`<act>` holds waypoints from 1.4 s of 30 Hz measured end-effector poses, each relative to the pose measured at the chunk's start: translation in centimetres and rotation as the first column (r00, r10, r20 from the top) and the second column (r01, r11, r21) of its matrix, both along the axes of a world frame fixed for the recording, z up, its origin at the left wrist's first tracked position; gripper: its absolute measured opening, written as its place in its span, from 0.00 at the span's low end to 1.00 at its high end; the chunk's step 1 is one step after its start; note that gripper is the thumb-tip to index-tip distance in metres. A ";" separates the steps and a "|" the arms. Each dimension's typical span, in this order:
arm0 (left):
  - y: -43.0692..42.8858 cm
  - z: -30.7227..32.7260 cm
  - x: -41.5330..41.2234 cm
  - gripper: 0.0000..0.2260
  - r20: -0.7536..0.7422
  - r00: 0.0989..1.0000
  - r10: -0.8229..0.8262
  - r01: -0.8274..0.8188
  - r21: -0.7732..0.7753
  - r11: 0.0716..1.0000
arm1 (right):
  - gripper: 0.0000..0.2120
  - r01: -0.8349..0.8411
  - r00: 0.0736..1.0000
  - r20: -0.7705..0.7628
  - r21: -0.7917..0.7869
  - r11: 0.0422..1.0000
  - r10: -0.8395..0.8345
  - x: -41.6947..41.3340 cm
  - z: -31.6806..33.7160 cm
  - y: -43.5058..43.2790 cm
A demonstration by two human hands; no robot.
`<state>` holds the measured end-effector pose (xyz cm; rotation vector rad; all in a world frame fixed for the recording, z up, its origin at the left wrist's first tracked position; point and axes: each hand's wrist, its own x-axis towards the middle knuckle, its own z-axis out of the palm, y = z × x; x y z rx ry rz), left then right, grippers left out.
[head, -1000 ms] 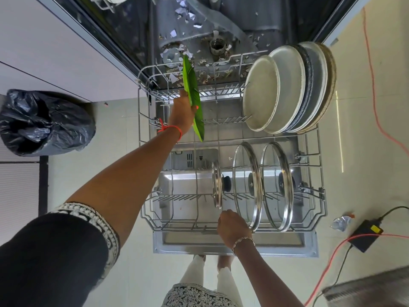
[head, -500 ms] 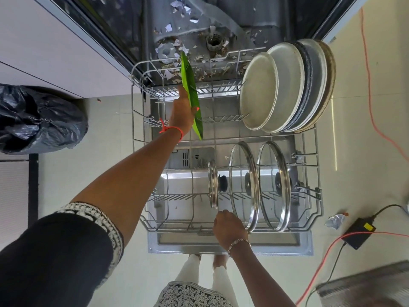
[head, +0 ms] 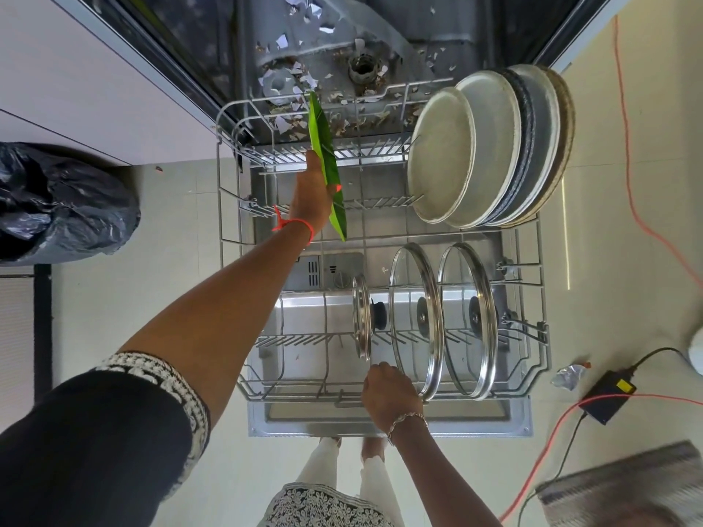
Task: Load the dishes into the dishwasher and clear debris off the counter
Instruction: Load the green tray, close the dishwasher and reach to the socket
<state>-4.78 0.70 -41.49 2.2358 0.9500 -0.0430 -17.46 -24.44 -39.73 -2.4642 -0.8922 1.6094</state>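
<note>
My left hand point(head: 310, 197) grips a flat green plate point(head: 323, 157) on edge, upright over the far left tines of the pulled-out lower dishwasher rack point(head: 228, 207). My right hand point(head: 388, 389) rests on the rack's near front rail, fingers curled over the wire beside the rim of a glass lid. Three glass lids point(head: 416, 317) stand on edge in the near right rows. Several round plates point(head: 471, 154) lean together at the far right of the rack.
Torn paper scraps point(head: 289, 70) litter the dishwasher tub floor behind the rack. A black rubbish bag point(head: 64, 203) sits on the floor at left. An orange cable point(head: 627, 176), a black power adapter point(head: 608, 393) and a crumpled wrapper point(head: 570, 376) lie on the floor at right.
The green plate and my left hand have barely shifted over the rack's far tines. My right hand stays on the front rail.
</note>
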 end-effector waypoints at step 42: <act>0.0 1.8 -2.6 0.33 -0.255 0.937 -0.240 0.192 -0.198 0.961 | 0.14 0.001 0.999 0.035 -0.062 0.998 0.001 -0.2 0.0 0.3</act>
